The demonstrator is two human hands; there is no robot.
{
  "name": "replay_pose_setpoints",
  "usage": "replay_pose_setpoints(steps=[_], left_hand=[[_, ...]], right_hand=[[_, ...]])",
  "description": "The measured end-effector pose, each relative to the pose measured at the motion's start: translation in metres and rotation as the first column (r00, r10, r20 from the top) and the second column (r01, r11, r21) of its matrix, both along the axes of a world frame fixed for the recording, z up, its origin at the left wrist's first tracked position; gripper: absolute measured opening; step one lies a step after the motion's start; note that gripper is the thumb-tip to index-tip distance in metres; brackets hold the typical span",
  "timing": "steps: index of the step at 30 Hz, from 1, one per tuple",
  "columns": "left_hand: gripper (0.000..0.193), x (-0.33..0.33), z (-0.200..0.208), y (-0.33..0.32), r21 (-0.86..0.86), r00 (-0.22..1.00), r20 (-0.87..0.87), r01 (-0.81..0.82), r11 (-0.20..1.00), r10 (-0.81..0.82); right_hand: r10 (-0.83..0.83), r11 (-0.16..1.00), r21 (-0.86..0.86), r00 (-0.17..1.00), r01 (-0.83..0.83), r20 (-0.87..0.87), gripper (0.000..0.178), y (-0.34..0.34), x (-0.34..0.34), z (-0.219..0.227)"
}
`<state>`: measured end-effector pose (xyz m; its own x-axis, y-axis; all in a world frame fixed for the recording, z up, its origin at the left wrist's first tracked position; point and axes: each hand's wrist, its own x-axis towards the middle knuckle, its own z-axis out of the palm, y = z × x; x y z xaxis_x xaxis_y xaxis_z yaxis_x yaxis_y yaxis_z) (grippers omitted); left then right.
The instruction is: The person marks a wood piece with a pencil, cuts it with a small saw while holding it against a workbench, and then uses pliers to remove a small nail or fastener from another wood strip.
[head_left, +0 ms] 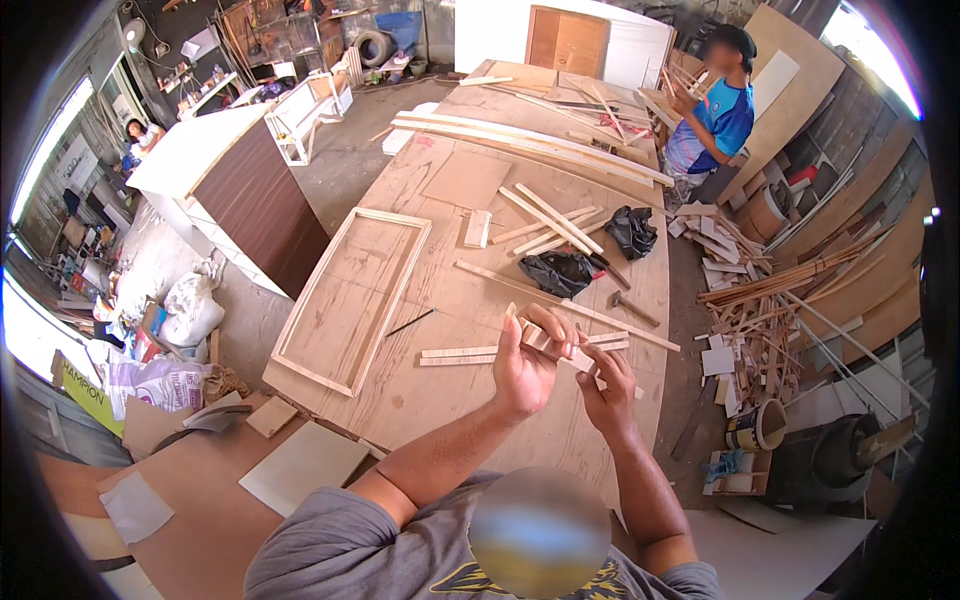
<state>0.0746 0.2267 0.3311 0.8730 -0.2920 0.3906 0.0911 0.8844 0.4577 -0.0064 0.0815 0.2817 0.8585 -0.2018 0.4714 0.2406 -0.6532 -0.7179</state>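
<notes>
Above the near right part of a plywood worktable (450, 400), my left hand (528, 368) is closed around a short, pale piece of wood (580, 361). My right hand (608, 388) pinches near its right end; whether those fingers hold anything else is too small to tell. Two wooden strips (458, 356) lie side by side beneath my hands, and a longer strip (490, 274) crosses the table just beyond. A hammer (634, 308) rests near the right edge. To the left lie a thin dark rod (410, 322) and a rectangular wooden frame (393, 306).
Two black plastic bags (556, 271) sit beside crossed strips (553, 218). Long pale boards (530, 146) span the table's far part. A person in blue (715, 120) stands at the far right. A brown-sided cabinet (262, 200) stands left; scrap wood (725, 250) and a bucket (757, 427) lie right.
</notes>
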Motion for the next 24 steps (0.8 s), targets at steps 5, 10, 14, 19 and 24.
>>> replay_pose_setpoints(steps=[5, 10, 14, 19, 24], left_hand=[[0.056, -0.003, 0.0, 0.004, 0.013, 1.0, 0.009, 0.01, 1.0, -0.01], [0.056, -0.009, 0.008, 0.008, 0.035, 0.999, -0.027, 0.028, 0.999, -0.027], [0.056, -0.011, 0.009, 0.011, 0.062, 0.999, -0.008, 0.039, 0.997, -0.038], [0.054, -0.012, 0.011, 0.017, 0.071, 0.997, -0.021, 0.073, 0.995, -0.072], [0.051, -0.012, 0.01, 0.019, 0.044, 0.993, -0.048, 0.106, 0.993, -0.104]], right_hand=[[0.009, 1.0, -0.018, 1.0, -0.009, -0.005, 0.05, 0.002, -0.004, 0.005], [0.009, 0.999, -0.032, 1.0, -0.008, 0.015, 0.051, 0.003, -0.006, 0.004], [-0.003, 0.999, -0.048, 1.0, 0.003, 0.005, 0.054, 0.005, -0.009, 0.005], [-0.01, 0.998, -0.06, 1.0, 0.01, 0.01, 0.057, 0.006, -0.012, 0.003], [-0.009, 0.996, -0.09, 0.999, 0.013, 0.043, 0.059, 0.003, -0.013, 0.002]])
